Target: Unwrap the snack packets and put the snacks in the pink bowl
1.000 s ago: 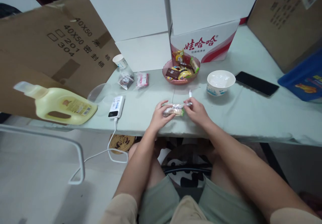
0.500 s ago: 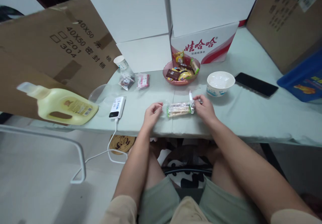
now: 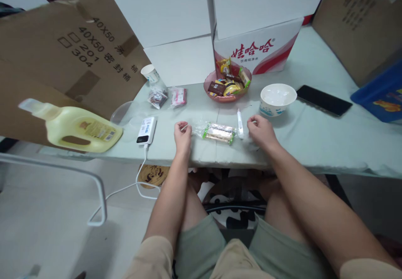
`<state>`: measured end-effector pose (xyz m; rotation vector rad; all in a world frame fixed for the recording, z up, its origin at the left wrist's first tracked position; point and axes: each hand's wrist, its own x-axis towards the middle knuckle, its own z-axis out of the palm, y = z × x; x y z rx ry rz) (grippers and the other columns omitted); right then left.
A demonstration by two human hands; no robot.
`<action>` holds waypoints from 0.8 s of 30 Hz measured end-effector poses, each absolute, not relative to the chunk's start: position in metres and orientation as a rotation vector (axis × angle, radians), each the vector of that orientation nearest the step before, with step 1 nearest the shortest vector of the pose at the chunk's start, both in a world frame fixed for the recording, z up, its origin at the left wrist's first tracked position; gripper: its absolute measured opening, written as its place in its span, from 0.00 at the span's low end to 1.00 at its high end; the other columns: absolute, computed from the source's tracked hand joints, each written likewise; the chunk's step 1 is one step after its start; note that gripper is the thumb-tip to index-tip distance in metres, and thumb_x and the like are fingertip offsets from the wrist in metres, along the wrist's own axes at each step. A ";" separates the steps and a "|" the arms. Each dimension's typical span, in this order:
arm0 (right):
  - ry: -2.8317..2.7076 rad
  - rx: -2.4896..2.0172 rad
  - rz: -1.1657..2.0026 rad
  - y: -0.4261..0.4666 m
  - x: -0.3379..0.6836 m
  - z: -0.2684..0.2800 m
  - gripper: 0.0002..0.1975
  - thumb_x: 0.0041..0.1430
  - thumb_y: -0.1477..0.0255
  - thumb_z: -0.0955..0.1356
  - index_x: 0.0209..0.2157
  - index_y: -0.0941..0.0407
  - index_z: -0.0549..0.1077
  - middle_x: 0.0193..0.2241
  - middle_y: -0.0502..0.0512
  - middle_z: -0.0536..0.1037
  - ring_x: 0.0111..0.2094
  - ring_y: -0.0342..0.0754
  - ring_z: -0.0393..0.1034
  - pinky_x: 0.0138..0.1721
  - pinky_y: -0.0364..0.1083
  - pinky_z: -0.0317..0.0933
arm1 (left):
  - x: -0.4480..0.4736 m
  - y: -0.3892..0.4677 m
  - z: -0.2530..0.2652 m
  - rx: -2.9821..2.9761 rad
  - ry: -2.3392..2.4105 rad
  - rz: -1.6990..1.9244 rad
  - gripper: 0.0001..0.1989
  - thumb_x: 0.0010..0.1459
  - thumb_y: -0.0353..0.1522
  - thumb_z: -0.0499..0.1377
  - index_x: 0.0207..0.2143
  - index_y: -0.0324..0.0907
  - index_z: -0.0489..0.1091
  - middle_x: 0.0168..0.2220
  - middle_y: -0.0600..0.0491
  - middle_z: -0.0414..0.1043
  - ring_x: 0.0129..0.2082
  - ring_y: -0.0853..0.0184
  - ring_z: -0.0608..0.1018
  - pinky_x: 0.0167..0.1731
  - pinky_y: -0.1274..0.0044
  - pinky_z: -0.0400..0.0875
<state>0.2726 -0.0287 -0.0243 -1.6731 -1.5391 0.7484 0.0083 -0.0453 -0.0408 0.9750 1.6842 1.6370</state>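
A snack packet, clear with green edges and bar-shaped pieces inside, lies on the table between my hands. Clear plastic stretches from its left end towards my left hand. That hand is closed in a pinch, and a thin white strip sticks out between thumb and finger. My right hand, fingers curled together, rests right of the packet; what it pinches, if anything, is hidden. Between the packet and this hand lies a slim white tube. Some clear film shows below the right fingers.
Behind stand a pink bowl of wrapped snacks and a white paper bowl. A phone lies to the right. Leftward are a power bank with cable, small packets, a paper cup and a yellow bottle. Cardboard boxes border the table.
My hands have moved apart: the left drew away leftward, the right off the packet's right end. The packet now lies free of the right hand, slightly turned. The view shifted a little.
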 end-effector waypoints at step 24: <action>-1.865 -1.780 0.710 -0.048 0.255 -0.027 0.17 0.53 0.75 0.63 0.45 0.51 0.70 0.29 0.54 0.77 0.29 0.51 0.69 0.30 0.45 0.56 | 0.058 -0.074 -0.032 1.727 1.938 0.848 0.09 0.56 0.37 0.59 0.25 0.43 0.68 0.24 0.56 0.72 0.27 0.67 0.73 0.31 0.76 0.63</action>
